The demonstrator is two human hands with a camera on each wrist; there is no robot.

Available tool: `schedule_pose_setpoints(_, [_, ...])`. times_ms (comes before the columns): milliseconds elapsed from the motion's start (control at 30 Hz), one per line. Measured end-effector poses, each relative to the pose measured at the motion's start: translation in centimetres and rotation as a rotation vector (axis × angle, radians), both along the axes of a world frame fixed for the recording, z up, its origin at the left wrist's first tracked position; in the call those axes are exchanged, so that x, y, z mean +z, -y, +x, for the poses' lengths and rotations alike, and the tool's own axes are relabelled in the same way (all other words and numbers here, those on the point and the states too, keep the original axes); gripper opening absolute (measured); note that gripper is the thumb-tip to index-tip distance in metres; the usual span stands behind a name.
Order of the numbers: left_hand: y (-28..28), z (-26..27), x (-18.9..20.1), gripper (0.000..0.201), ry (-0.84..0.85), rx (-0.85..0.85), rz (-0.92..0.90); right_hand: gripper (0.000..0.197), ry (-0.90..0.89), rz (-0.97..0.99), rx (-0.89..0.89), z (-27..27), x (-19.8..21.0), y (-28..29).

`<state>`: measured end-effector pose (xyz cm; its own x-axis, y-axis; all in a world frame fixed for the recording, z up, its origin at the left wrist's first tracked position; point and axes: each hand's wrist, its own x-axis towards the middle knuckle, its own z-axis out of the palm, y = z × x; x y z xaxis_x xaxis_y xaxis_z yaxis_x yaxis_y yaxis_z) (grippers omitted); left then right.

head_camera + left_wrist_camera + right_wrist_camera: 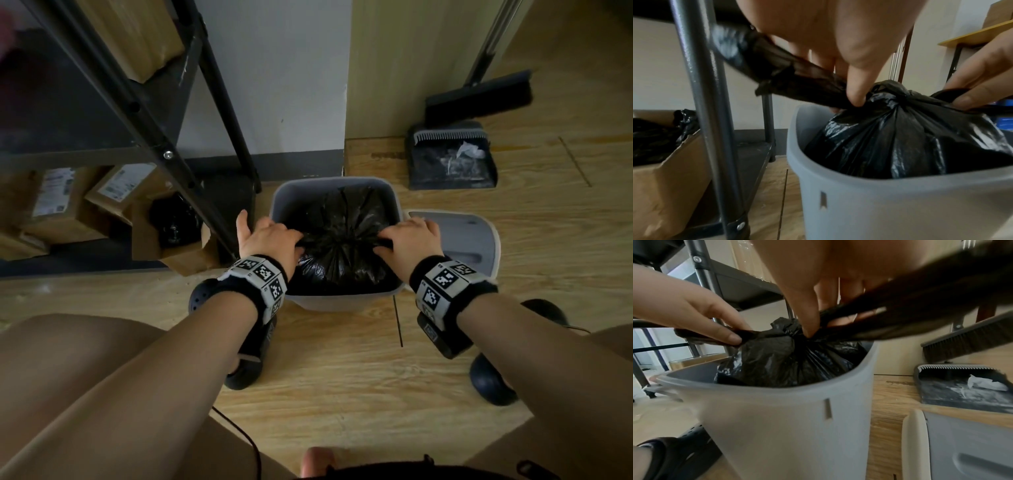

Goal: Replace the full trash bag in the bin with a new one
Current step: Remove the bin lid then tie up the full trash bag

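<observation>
The full black bag [342, 236] sits in the grey bin [281, 198] on the floor, its top gathered into a knot at the middle. The left hand [267, 240] pinches one twisted tail of the bag between thumb and curled fingers [856, 91], pulling it out leftward. The right hand [409, 240] grips the other tail the same way, drawn out to the right. The bin's lid [472, 240] lies on the floor just right of the bin.
</observation>
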<state>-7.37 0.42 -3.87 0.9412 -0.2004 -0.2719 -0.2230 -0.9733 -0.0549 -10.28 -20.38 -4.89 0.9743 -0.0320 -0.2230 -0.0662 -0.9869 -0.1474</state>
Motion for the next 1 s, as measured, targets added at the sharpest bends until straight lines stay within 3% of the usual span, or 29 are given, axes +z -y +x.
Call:
schedule_pose_setpoints(633, [-0.9,1.6,-0.6,0.035,-0.100,0.090,0.014,0.033,0.010,-0.149,0.095,0.6,-0.4,1.3])
schedule_pose_setpoints(867, [-0.8,1.3,0.2,0.032,-0.045,0.133,-0.192,0.036,-0.005,-0.034,-0.023,0.8,0.3,-0.3])
schedule_pose_setpoints(1000, [-0.2,0.7,0.7,0.032,-0.096,0.148,-0.397,0.065,0.043,0.072,0.075,0.6,1.0,-2.7])
